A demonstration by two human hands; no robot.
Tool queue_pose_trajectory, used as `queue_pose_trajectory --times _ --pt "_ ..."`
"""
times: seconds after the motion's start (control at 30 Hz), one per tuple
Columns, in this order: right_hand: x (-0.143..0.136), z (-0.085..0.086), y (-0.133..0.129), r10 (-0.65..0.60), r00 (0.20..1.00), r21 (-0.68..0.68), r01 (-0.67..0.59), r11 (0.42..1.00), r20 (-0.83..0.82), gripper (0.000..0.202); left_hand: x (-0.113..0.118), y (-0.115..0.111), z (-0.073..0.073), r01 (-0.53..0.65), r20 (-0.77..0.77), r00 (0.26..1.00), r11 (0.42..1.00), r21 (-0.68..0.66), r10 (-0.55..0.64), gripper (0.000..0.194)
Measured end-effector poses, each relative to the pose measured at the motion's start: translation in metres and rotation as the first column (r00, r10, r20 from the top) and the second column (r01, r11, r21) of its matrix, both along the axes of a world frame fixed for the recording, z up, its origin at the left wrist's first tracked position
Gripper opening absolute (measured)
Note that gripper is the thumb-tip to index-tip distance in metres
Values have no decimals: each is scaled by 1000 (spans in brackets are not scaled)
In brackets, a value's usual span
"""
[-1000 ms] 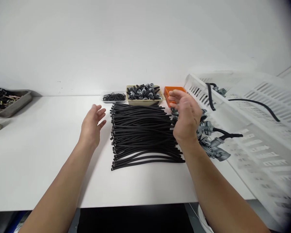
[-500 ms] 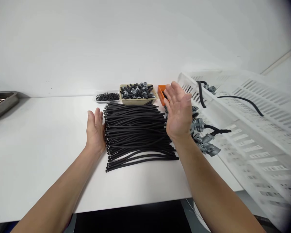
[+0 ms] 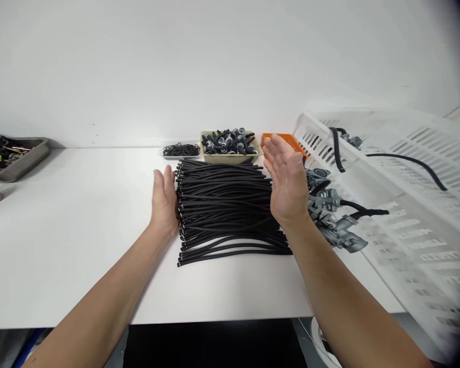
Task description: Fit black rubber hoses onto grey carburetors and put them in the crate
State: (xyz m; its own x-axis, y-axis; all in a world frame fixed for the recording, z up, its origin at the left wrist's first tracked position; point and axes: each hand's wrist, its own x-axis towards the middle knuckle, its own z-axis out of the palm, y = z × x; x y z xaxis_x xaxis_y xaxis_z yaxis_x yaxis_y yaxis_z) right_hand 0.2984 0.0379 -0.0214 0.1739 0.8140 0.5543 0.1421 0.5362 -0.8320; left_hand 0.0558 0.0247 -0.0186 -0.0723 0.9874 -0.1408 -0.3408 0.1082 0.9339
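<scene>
Near the front edge of the white tabletop point(image 3: 61, 245) both forearms reach in; the left hand point(image 3: 164, 202) lies flat, fingers straight, its grip wide and empty, pressed against the left ends of the bundle of black rubber hoses point(image 3: 226, 204); the right hand point(image 3: 287, 179) stands edge-on above the right ends, grip wide, holding nothing, hiding the hose tips behind it. Right of it, grey metal carburettors point(image 3: 337, 220) lie partly hidden against a tilted white crate point(image 3: 406, 204), blurred and cut off at the right edge. Toward the back edge sit a beige tray of fittings point(image 3: 230, 145), a clear tray of rings point(image 3: 181, 150) and an orange box point(image 3: 283, 139); a metal tray point(image 3: 15, 158) sits far left. Half a second ago the right hand stood slightly farther from the hoses.
</scene>
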Motion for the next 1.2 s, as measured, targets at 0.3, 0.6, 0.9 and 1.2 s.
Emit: queue_pose_trajectory --times 0.3,0.6,0.9,1.2 --pt "-21 10 -12 161 966 -92 -183 979 -201 28 -7 4 4 -125 -93 987 991 53 130 81" --pt "-26 13 -17 51 996 -66 -46 997 76 43 -16 10 2 -198 -44 980 978 -64 196 66" --pt "-28 15 -18 -72 947 -15 80 997 313 42 0 -1 -3 110 30 994 994 -9 -109 78" --pt "-27 8 -15 -76 941 -5 82 997 331 41 -4 0 -2 118 29 993 993 23 -119 83"
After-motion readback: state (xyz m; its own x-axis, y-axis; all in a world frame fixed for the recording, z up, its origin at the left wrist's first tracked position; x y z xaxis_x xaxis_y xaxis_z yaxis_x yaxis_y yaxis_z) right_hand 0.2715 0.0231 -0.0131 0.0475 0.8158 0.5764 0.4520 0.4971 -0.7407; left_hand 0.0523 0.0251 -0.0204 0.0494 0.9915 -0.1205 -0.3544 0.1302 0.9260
